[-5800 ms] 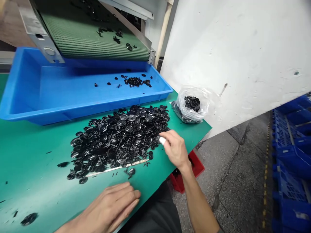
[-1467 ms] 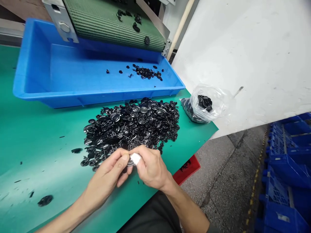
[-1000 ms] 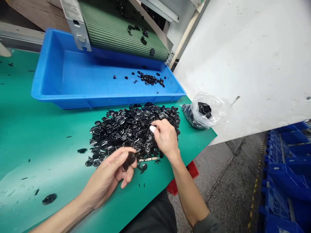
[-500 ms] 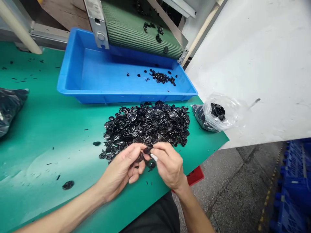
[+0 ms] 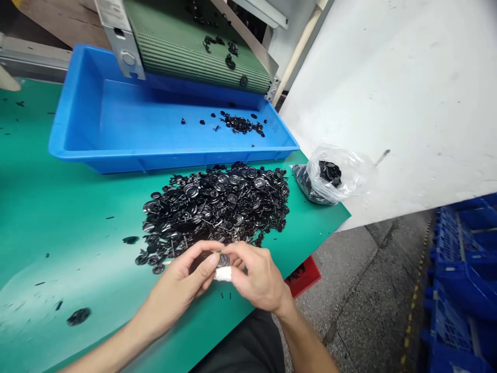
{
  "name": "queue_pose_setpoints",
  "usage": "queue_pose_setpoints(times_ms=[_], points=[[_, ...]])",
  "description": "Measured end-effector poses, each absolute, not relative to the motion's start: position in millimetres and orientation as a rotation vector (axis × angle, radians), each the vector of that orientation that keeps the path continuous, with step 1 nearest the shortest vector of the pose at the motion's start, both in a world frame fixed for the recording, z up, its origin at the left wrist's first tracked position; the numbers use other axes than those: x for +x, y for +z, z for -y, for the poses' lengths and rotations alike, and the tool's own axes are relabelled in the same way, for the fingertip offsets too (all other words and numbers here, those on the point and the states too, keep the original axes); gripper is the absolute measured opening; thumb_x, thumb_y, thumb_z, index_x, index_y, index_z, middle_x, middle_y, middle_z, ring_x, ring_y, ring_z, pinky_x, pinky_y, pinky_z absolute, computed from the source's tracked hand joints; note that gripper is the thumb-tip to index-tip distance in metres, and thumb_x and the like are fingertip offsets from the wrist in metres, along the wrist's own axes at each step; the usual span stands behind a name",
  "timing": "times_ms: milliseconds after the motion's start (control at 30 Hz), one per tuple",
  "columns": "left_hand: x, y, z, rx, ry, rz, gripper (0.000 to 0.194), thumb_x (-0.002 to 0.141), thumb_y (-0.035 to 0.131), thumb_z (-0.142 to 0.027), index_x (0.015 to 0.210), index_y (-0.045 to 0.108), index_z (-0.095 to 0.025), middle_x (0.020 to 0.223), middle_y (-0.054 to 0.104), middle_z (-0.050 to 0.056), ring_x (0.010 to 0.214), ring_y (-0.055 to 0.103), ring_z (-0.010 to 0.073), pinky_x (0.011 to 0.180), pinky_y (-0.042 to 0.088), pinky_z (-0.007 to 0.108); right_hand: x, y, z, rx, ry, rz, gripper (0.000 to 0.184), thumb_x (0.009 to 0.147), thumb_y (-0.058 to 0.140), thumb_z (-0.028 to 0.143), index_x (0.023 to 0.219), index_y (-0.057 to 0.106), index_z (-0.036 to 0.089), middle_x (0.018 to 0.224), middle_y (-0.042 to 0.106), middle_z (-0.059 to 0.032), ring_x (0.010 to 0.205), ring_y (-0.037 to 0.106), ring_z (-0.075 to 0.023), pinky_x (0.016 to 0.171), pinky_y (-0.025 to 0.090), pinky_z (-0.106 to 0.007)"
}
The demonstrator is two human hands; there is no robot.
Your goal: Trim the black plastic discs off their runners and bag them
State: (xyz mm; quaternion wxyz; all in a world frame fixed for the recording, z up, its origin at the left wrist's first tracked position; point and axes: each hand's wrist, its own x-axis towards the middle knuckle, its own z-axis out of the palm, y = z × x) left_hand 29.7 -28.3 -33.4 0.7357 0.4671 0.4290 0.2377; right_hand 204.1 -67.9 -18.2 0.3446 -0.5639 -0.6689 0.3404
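A small round black plastic disc (image 5: 222,260) is pinched between my two hands, just in front of a heap of black plastic parts (image 5: 217,202). My left hand (image 5: 186,272) grips its left side with thumb and fingers. On the other side, the fingers of my right hand (image 5: 256,274) close on the same disc; a white wrap (image 5: 223,274) covers the thumb tip. Discs of different sizes and thin branching bits make up the heap. Whether more discs lie inside my left hand is hidden.
Behind the heap, a blue tray (image 5: 128,162) with some black parts stands under a green conveyor belt (image 5: 186,57). An open plastic bag (image 5: 322,181) of black discs sits at the right table edge. Below that edge is a red bin (image 5: 306,280); blue crates (image 5: 462,290) stand far right.
My right hand went to the heap, then came back to my left hand, where both now hold a disc. The view swung right, then back left.
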Motion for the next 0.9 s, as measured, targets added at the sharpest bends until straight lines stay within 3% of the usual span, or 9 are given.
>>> queue_pose_setpoints(times_ms=[200,400,533,733,900], points=[[31,-34,31,1.258,0.532,-0.966,0.043,0.088,0.053,-0.061,0.097,0.058,-0.019,0.054,0.040,-0.008,0.051,0.034,0.0117,0.048,0.025,0.024,204,-12,70,-1.551,0.998,1.684,0.029,0.074,0.058,0.006,0.099,0.062,0.020,0.080,0.067,0.0025,0.067,0.063,-0.0102,0.061,0.050,-0.019],[31,-36,37,1.379,0.648,-1.073,0.036,0.088,0.054,-0.056,0.090,0.061,-0.021,0.058,0.045,-0.005,0.052,0.038,0.0127,0.047,0.028,0.025,197,-19,74,-1.478,0.757,1.768,0.026,0.078,0.051,0.008,0.098,0.064,0.018,0.077,0.068,-0.0004,0.067,0.063,-0.0126,0.063,0.050,-0.022],[32,-36,40,1.290,0.662,-1.086,0.036,0.088,0.054,-0.056,0.091,0.060,-0.020,0.053,0.042,-0.007,0.048,0.038,0.0123,0.045,0.030,0.025,186,-32,70,-1.470,0.611,1.639,0.021,0.085,0.048,0.012,0.094,0.065,0.019,0.080,0.071,-0.0021,0.069,0.066,-0.0134,0.064,0.050,-0.023],[35,-34,34,0.972,0.702,-0.919,0.032,0.094,0.051,-0.050,0.100,0.056,-0.019,0.055,0.058,-0.005,0.045,0.049,0.0110,0.048,0.040,0.024,185,-31,59,-1.463,0.872,1.553,0.029,0.085,0.042,0.010,0.107,0.057,0.020,0.060,0.062,0.0067,0.051,0.059,-0.0094,0.054,0.048,-0.019],[34,-32,29,0.705,0.755,-0.786,0.031,0.091,0.060,-0.048,0.098,0.056,-0.018,0.061,0.061,-0.003,0.052,0.054,0.0124,0.047,0.044,0.023,185,-21,54,-1.542,0.733,1.719,0.025,0.089,0.044,0.014,0.110,0.056,0.020,0.068,0.066,0.0027,0.058,0.061,-0.0120,0.058,0.047,-0.023]])
